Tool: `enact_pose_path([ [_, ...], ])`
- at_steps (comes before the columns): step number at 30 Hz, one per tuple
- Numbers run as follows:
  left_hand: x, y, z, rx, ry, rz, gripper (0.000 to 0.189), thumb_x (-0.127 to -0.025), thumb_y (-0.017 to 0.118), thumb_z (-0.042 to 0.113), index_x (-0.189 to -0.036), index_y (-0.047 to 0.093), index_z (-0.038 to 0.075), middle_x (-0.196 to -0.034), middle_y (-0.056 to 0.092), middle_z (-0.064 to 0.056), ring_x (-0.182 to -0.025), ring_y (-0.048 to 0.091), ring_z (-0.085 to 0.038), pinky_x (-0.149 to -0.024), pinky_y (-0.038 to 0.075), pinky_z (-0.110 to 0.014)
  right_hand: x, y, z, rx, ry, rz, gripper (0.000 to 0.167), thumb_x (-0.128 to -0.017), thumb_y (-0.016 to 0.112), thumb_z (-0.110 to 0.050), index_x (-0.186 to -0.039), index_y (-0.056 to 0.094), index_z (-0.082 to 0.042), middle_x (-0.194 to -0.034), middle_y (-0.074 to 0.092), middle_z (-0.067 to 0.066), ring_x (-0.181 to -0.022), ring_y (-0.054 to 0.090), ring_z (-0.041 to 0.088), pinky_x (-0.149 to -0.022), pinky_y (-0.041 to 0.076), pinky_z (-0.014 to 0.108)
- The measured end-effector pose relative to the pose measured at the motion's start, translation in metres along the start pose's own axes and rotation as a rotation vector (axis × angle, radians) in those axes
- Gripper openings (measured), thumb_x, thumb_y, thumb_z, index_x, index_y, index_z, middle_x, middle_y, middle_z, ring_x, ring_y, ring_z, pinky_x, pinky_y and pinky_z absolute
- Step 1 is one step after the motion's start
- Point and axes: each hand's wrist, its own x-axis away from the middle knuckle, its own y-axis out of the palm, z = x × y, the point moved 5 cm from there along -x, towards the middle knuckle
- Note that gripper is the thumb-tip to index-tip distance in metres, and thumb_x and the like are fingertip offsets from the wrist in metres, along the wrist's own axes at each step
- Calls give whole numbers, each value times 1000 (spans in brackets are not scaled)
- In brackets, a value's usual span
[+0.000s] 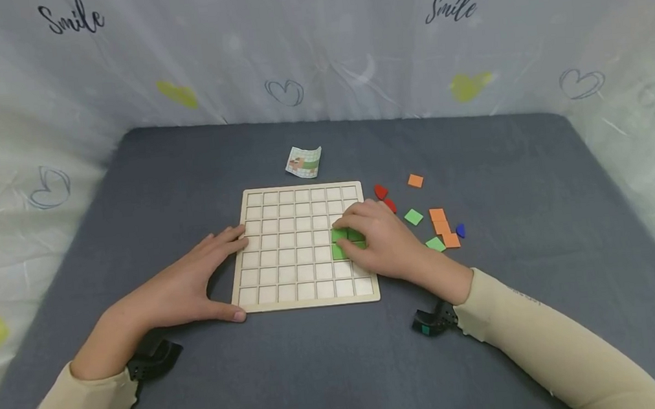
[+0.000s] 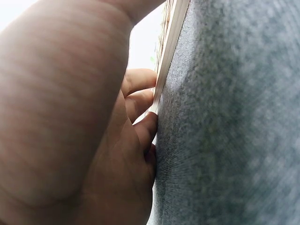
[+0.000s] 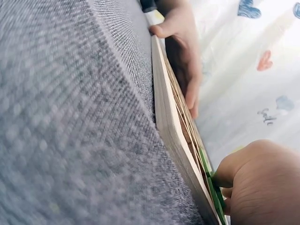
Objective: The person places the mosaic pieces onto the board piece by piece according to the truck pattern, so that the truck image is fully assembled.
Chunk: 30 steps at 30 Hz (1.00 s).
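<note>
A pale wooden grid board [image 1: 291, 257] lies flat on the dark table. Several green square tiles [image 1: 338, 235] sit in cells at its right side. The right hand [image 1: 386, 238] reaches over that side, pinching one of these tiles between thumb and index finger; its palm hides part of the group. In the right wrist view the thumb meets a green tile [image 3: 204, 161] at the board's edge. On the opposite side, the left hand [image 1: 188, 285] has its fingers spread, with fingertips and thumb touching the board's left edge.
Right of the board lie loose green tiles [image 1: 413, 216], orange tiles [image 1: 439, 221], red pieces [image 1: 381, 191] and a blue piece [image 1: 461, 230]. A small picture card [image 1: 303, 162] lies behind the board. A printed curtain [image 1: 314, 50] hangs beyond the table [image 1: 539, 212].
</note>
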Motion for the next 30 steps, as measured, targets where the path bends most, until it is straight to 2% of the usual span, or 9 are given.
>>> enact_pose_path([
  [7, 0, 2, 1, 4, -7, -10, 129, -75, 85, 81, -175, 26, 26, -183, 8, 7, -167, 3, -45, -127, 18, -74, 2, 2, 0, -21, 17, -1, 19, -100, 76, -18, -116, 82, -9, -115, 74, 3, -102, 61, 22, -89, 52, 38],
  [18, -1, 1, 0, -2, -6, -3, 128, -75, 86, 80, -175, 27, 28, -182, 8, 9, -167, 3, -43, -128, 18, -72, 2, 2, 3, -42, -31, 37, 18, -100, 76, -13, -115, 83, -9, -117, 78, 4, -106, 65, 24, -93, 53, 42],
  [26, 0, 3, -1, -5, -7, -6, 129, -74, 84, 83, -175, 26, 29, -182, 7, 10, -167, 3, -43, -128, 19, -73, 6, -3, 1, -20, -35, 69, 19, -99, 76, -14, -116, 83, -8, -116, 78, 4, -104, 65, 24, -92, 52, 42],
  [30, -1, 1, -1, -6, -4, -4, 129, -74, 84, 82, -175, 27, 28, -182, 8, 9, -167, 3, -43, -128, 18, -72, 11, -10, -1, -19, -38, 100, 19, -98, 76, -12, -116, 83, -7, -113, 77, 5, -97, 64, 23, -88, 50, 45],
])
